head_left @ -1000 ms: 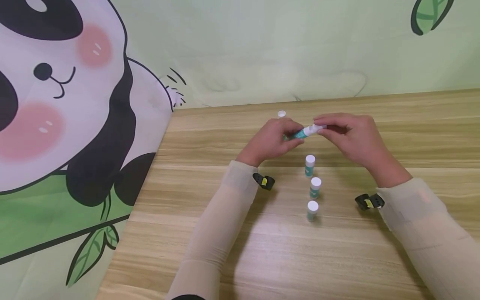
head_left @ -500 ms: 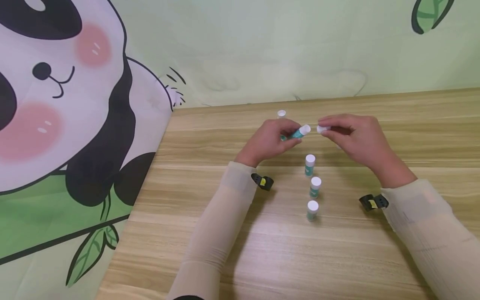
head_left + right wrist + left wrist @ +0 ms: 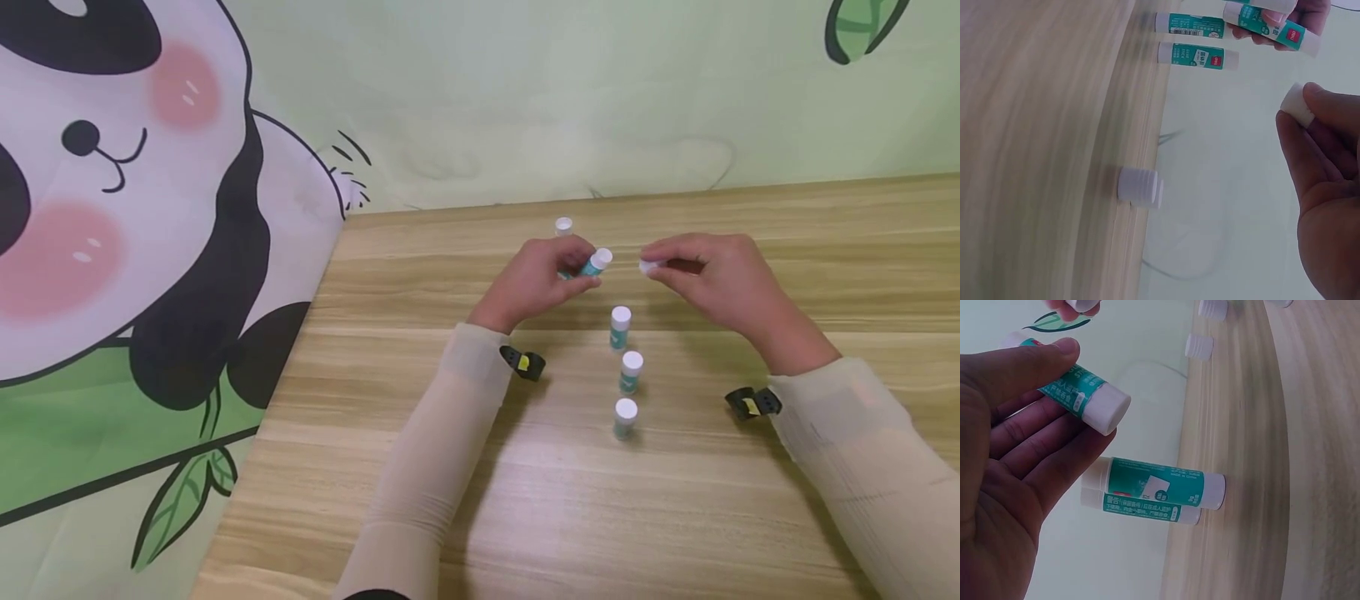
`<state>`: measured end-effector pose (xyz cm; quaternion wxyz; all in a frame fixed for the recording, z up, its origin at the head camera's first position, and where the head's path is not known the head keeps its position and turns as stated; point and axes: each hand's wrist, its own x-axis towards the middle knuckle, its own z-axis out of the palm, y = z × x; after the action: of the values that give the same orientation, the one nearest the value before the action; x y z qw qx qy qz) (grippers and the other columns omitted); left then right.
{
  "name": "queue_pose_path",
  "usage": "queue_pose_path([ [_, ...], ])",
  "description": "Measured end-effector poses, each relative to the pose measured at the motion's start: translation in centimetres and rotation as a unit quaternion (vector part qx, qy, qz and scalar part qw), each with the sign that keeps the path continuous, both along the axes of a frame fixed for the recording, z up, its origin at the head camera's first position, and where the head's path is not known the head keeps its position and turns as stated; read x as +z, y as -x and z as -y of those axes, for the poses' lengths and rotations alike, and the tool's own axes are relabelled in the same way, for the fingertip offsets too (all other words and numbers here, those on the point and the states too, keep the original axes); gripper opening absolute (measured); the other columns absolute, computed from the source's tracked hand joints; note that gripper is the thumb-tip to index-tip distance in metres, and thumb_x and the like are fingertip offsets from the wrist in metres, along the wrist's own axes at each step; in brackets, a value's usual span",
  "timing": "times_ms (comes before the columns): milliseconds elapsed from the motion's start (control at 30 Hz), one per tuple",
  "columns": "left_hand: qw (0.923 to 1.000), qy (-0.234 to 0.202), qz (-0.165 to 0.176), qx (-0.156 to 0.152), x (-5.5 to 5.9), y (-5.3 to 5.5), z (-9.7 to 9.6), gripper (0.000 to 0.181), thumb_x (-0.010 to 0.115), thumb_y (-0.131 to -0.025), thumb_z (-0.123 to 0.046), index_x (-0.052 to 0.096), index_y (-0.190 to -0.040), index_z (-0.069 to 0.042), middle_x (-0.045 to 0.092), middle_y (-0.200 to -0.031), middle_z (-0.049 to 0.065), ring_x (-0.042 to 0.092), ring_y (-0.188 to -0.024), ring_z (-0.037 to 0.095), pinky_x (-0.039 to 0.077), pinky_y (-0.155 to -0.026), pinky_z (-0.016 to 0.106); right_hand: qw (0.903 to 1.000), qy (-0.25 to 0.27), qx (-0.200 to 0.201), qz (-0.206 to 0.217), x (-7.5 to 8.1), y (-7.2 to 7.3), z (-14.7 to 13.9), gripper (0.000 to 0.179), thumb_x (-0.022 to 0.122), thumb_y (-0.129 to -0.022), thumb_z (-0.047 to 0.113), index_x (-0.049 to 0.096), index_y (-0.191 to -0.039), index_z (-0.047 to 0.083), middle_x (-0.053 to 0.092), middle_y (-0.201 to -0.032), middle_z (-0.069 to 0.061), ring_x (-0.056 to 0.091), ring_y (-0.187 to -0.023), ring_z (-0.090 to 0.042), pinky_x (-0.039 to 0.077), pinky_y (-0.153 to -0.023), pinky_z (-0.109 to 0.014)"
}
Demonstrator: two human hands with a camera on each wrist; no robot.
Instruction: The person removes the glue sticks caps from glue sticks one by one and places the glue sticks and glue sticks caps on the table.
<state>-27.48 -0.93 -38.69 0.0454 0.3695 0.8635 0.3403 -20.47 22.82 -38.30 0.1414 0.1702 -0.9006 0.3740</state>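
Note:
In the head view my left hand point(image 3: 536, 279) holds a teal-and-white glue stick point(image 3: 595, 263), tilted with its white end up and to the right. The left wrist view shows that glue stick point(image 3: 1079, 390) between thumb and fingers. Just to its right, my right hand point(image 3: 708, 271) pinches a small white cap point(image 3: 648, 266), apart from the stick. In the right wrist view the cap point(image 3: 1298, 105) sits between thumb and fingertips. Upright behind the left hand stands another glue stick point(image 3: 563, 225), mostly hidden by that hand.
Three white-topped glue sticks stand in a row nearer me: the far one point(image 3: 619, 327), the middle one point(image 3: 631, 372) and the near one point(image 3: 625, 418). White ridged caps point(image 3: 1138, 185) stand on the wooden table point(image 3: 360, 400). A panda-print backdrop point(image 3: 480, 100) hangs behind.
The cap has come off the left hand's glue stick. My right hand has drawn it away to the right, and the stick has shifted slightly left and tilted more upright.

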Motion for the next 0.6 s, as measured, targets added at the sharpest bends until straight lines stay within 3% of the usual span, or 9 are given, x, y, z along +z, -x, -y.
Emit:
queue_pose_path([
  [200, 0.9999, -0.014, 0.009, 0.002, -0.11, 0.07, 0.12, 0.025, 0.073, -0.088, -0.022, 0.064, -0.108, -0.009, 0.071, -0.100, 0.002, 0.066, -0.093, 0.009, 0.051, -0.087, 0.018, 0.9994, -0.030, -0.004, 0.015, 0.05, 0.05, -0.09, 0.020, 0.071, -0.088, 0.015, 0.074, -0.107, 0.011, 0.075, -0.103, -0.008, 0.070, -0.091, -0.019, 0.036, -0.074, 0.005],
  [233, 0.9998, -0.015, 0.011, 0.003, -0.11, 0.05, 0.15, 0.025, 0.073, -0.088, -0.021, 0.064, -0.108, -0.009, 0.071, -0.100, 0.002, 0.066, -0.092, 0.009, 0.051, -0.087, 0.018, 0.9993, -0.033, -0.004, 0.016, 0.04, 0.07, -0.14, 0.020, 0.071, -0.088, 0.015, 0.074, -0.107, 0.011, 0.075, -0.102, -0.008, 0.071, -0.091, -0.020, 0.036, -0.074, 0.004],
  [300, 0.9997, -0.019, 0.016, 0.006, -0.11, 0.02, 0.26, 0.025, 0.073, -0.087, -0.020, 0.063, -0.107, -0.009, 0.070, -0.100, 0.002, 0.066, -0.093, 0.010, 0.052, -0.087, 0.018, 0.9991, -0.036, -0.003, 0.021, 0.06, 0.06, -0.24, 0.020, 0.072, -0.088, 0.013, 0.074, -0.108, 0.010, 0.075, -0.103, -0.009, 0.071, -0.091, -0.022, 0.047, -0.077, -0.006],
  [400, 0.9991, -0.026, 0.031, 0.013, -0.31, 0.05, 0.39, 0.024, 0.074, -0.087, -0.019, 0.062, -0.105, -0.010, 0.069, -0.099, 0.001, 0.066, -0.093, 0.009, 0.052, -0.087, 0.019, 0.9985, -0.043, 0.000, 0.034, 0.06, 0.05, -0.40, 0.020, 0.071, -0.088, 0.012, 0.074, -0.108, 0.009, 0.074, -0.104, -0.010, 0.071, -0.092, -0.023, 0.057, -0.081, -0.028],
  [467, 0.9983, -0.031, 0.046, 0.019, -0.48, 0.07, 0.45, 0.023, 0.074, -0.086, -0.017, 0.061, -0.103, -0.010, 0.069, -0.098, 0.001, 0.066, -0.093, 0.009, 0.053, -0.087, 0.021, 0.9977, -0.049, 0.002, 0.048, 0.05, 0.01, -0.52, 0.020, 0.071, -0.088, 0.012, 0.074, -0.107, 0.008, 0.074, -0.105, -0.011, 0.071, -0.092, -0.024, 0.056, -0.082, -0.044],
  [600, 0.9967, -0.031, 0.068, 0.032, -0.78, 0.09, 0.59, 0.023, 0.076, -0.084, -0.014, 0.060, -0.101, -0.011, 0.068, -0.097, 0.000, 0.067, -0.094, 0.009, 0.053, -0.086, 0.022, 0.9956, -0.066, 0.007, 0.066, -0.16, 0.00, -0.89, 0.018, 0.070, -0.089, 0.013, 0.074, -0.106, 0.008, 0.073, -0.105, -0.012, 0.070, -0.093, -0.027, 0.055, -0.083, -0.046],
])
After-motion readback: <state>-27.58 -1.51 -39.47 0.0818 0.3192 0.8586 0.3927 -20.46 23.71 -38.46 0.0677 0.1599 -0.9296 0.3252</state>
